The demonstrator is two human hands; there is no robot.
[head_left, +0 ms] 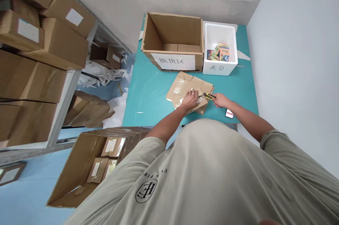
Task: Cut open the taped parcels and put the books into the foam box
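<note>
A flattened cardboard package [185, 92] wrapped in clear tape lies on the teal table [148, 101], with a white label showing on it. My left hand [190, 98] rests on top of it, fingers curled down, holding the package in place. My right hand [221, 100] grips a yellow-and-black utility knife [208, 96], whose tip reaches the package's right side. A phone [229, 113] lies on the table just below my right hand. The package's underside is hidden.
An open cardboard carton [172, 38] with a white paper sign and a white foam box [219, 48] holding colourful packets [218, 52] stand at the table's far edge. Metal shelving with stacked cartons [34, 59] runs along the left; another open carton [87, 168] sits below it.
</note>
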